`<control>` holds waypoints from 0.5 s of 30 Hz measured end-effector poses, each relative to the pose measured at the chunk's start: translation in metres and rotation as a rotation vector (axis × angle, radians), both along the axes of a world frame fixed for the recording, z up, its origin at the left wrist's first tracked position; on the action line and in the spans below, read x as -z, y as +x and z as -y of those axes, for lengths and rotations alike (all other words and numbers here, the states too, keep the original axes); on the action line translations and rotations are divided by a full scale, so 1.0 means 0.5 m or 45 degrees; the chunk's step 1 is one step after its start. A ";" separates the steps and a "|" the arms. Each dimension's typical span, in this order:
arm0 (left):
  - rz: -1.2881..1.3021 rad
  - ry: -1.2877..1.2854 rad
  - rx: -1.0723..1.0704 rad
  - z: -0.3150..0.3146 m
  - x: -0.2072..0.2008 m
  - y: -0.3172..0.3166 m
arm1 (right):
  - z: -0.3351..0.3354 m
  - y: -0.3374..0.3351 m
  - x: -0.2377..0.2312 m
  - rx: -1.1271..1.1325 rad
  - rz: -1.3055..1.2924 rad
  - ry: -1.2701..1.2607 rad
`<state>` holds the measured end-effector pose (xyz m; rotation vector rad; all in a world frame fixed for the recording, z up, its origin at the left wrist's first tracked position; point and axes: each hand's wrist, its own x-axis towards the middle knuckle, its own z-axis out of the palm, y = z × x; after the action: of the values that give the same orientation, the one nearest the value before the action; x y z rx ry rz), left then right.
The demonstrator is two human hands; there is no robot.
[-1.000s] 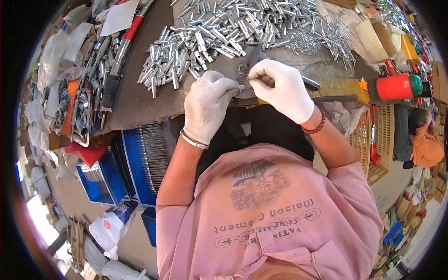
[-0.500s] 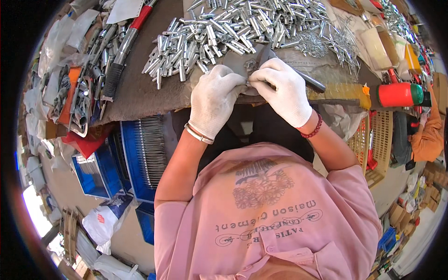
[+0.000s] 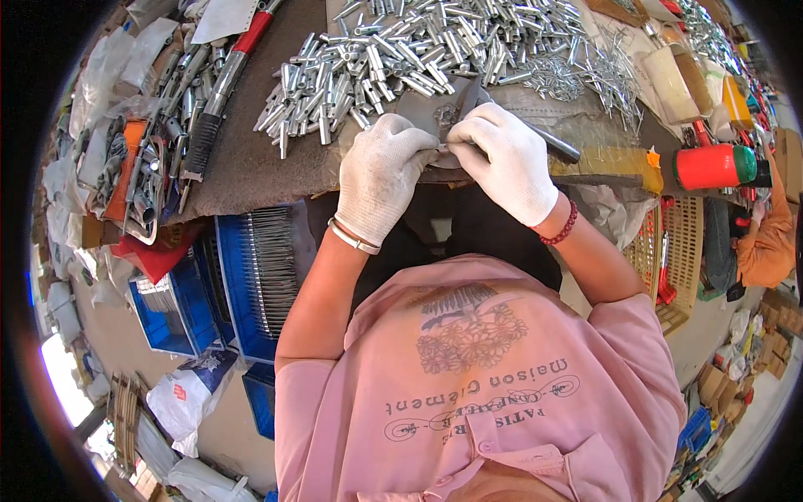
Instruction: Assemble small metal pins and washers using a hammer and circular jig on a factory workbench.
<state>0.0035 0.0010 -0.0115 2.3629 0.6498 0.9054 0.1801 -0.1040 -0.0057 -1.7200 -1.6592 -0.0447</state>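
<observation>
Both of my hands wear white knit gloves and meet at the near edge of the workbench. My left hand (image 3: 383, 177) is closed in a pinch, its fingertips around something small that I cannot make out. Close beside it, my right hand (image 3: 504, 163) pinches too, thumb against forefinger, and what lies between them is hidden. Just beyond the fingertips a dark metal tool (image 3: 470, 97) rests on the bench, its dark handle (image 3: 554, 145) reaching out past my right hand. A big heap of shiny metal tubes (image 3: 381, 63) lies behind my hands, with small pins (image 3: 552, 75) to its right.
Left on the bench lies a red-and-black handled bar (image 3: 219, 105) beside assorted tools. A red and green cylinder (image 3: 715, 168) sits at the right edge. Below the bench stand blue crates (image 3: 237, 276) with metal rods, and a yellow basket (image 3: 686, 251). Another person's orange sleeve (image 3: 765, 243) shows far right.
My hands have shifted only slightly; the left fingertips are a little farther from the right ones. Both still pinch at the bench edge.
</observation>
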 end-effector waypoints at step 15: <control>0.003 0.012 -0.003 -0.002 0.003 0.002 | 0.002 0.007 -0.003 -0.035 0.062 -0.058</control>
<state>0.0043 0.0019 -0.0129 2.3694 0.6486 0.9143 0.1837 -0.1052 -0.0041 -1.7417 -1.7314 -0.0364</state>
